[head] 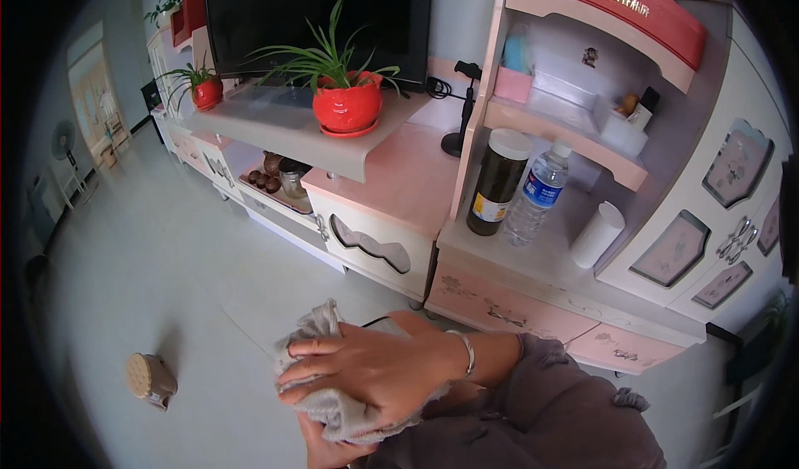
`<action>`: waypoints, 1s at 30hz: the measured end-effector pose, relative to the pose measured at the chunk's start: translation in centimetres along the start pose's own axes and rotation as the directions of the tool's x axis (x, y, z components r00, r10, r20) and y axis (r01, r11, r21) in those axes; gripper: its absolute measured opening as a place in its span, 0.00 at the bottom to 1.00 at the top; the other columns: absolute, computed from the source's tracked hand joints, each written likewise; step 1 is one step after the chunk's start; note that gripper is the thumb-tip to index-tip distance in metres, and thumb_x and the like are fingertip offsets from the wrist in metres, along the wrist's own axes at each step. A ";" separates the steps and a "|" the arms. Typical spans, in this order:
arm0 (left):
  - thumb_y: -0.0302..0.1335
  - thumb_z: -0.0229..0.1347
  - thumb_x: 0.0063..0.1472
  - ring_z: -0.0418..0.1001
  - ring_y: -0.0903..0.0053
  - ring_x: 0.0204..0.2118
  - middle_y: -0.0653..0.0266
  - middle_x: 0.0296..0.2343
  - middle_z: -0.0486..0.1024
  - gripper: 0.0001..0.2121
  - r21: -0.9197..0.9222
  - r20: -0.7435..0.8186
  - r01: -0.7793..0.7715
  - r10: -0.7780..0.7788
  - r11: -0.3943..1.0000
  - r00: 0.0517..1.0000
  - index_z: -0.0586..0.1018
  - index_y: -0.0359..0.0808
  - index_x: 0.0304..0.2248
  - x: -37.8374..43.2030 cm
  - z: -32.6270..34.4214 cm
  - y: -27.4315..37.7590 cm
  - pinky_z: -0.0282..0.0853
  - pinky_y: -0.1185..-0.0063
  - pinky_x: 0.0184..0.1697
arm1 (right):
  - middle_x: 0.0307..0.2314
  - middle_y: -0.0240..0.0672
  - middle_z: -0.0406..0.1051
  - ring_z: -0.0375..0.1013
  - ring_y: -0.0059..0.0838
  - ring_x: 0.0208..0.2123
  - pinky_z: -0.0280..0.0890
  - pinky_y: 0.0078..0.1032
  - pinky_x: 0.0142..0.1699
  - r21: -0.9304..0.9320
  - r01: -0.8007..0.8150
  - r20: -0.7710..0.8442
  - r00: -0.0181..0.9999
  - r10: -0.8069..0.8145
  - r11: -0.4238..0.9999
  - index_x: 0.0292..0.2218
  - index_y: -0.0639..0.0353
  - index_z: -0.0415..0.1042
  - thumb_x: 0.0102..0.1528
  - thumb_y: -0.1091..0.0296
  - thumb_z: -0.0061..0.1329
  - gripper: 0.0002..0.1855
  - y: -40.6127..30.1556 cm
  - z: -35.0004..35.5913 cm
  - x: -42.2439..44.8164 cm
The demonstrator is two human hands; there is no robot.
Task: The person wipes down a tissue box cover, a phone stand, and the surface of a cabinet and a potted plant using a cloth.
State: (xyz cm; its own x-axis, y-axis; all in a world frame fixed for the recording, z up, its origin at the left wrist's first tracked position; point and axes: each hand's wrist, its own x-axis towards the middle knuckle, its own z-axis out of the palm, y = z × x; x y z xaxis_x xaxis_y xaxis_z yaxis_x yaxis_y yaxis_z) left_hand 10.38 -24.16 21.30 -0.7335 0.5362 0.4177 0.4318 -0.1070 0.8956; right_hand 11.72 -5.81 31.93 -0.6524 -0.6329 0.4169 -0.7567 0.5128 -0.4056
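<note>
A crumpled grey cloth [334,406] is bunched between my two hands, above the pale floor. Back upward, my right hand [381,369] lies over it with bent fingers pressed into its folds; a silver bangle [468,353] circles the wrist. Under the cloth, at the bottom of the picture, part of my left hand [334,450] shows against it; the rest is hidden by cloth and sleeve. A dark brown sleeve [543,363] with frayed tufts covers the right arm. Beyond the right hand, a pale dark-edged object [386,325] is mostly hidden, so its kind is unclear.
A small stool [150,378] stands on the floor at left. Ahead runs a pink-and-white TV cabinet [387,244] bearing a television [274,19] and red-potted plants [346,107]. To the right, a shelf unit holds a dark jar [496,185], a water bottle [537,191] and a white cylinder [597,235].
</note>
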 end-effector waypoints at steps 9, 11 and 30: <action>0.42 0.65 0.31 0.59 0.70 0.47 0.55 0.46 0.56 0.55 -0.319 -0.296 -0.018 -0.081 0.948 0.952 0.42 0.29 0.53 1.0 -0.4 0.4 0.57 0.74 0.47 | 0.33 0.40 0.65 0.64 0.39 0.36 0.59 0.28 0.40 0.390 -0.408 -0.318 0.781 0.537 0.825 0.38 0.60 0.64 0.49 0.57 0.44 0.18 4.0 3.5 -5.9; 0.44 0.62 0.35 0.61 0.70 0.45 0.55 0.44 0.59 0.49 -0.260 -0.341 -0.050 -0.043 0.964 0.939 0.49 0.28 0.52 0.4 -1.3 -1.1 0.60 0.74 0.45 | 0.33 0.40 0.64 0.62 0.35 0.36 0.57 0.27 0.40 0.393 -0.716 -0.136 0.576 0.806 0.577 0.36 0.63 0.63 0.48 0.61 0.45 0.17 1.6 3.5 -6.3; 0.46 0.38 0.55 0.62 0.58 0.45 0.45 0.45 0.59 0.31 -0.284 -0.495 -0.545 0.366 0.789 0.788 0.57 0.25 0.47 3.5 1.7 -3.7 0.62 0.66 0.44 | 0.38 0.27 0.66 0.63 0.26 0.40 0.56 0.24 0.47 0.765 0.622 -0.031 0.295 0.955 -0.167 0.42 0.51 0.65 0.50 0.46 0.42 0.23 3.2 10.9 -1.2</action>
State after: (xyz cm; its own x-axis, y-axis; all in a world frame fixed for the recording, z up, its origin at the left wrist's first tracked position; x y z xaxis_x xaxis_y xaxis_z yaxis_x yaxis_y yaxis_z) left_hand 7.17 -20.45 19.18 -0.6798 -0.0311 0.7328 0.5910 -0.6148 0.5222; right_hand 10.57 -9.71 21.24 -0.9164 0.3212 -0.2387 -0.2464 -0.9230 -0.2956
